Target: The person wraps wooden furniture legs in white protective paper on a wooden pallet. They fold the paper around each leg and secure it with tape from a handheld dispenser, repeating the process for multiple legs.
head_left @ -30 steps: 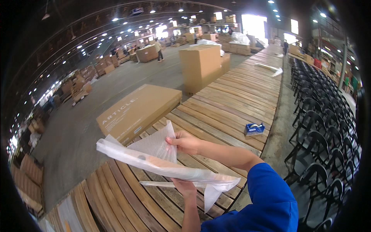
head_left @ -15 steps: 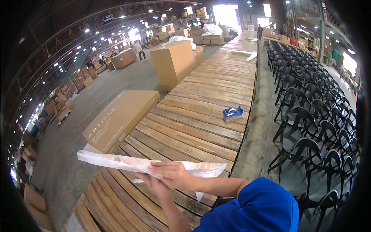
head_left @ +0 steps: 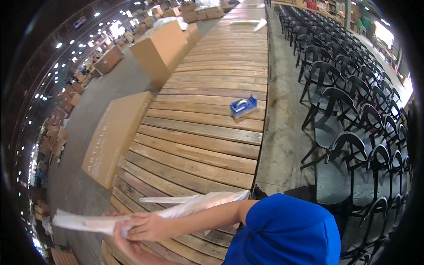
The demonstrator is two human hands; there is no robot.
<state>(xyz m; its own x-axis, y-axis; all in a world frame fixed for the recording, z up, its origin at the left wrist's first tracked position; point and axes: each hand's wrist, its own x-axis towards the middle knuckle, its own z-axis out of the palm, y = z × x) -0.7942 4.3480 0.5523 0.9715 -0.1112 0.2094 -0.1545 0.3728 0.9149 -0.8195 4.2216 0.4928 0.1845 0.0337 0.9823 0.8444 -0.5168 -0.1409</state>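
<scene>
A long, slim piece wrapped in thin white foam sheet (head_left: 81,222) lies across my front, above the slatted wooden table (head_left: 198,152). Pinkish wood tone shows faintly through the wrap; the piece's exact kind is hidden. My left hand (head_left: 125,245) grips it from below, thumb up against the near side. Over the top, my right hand (head_left: 149,227) presses its closed fingers on the wrap, close to the left hand. Behind my right forearm the wrapped end slants toward the table's right edge. A narrow white wrapped strip (head_left: 165,200) shows just beyond it.
A blue tape dispenser (head_left: 243,106) sits near the table's right edge. A flat carton (head_left: 117,139) leans along the left side, with a tall carton (head_left: 161,51) farther off. Rows of black chairs (head_left: 335,170) stand to the right. Another white wrapped piece (head_left: 254,23) lies far along the table.
Both hands have moved left and down along the wrapped piece. The view has tilted down and turned right, and the narrow white strip shows more plainly.
</scene>
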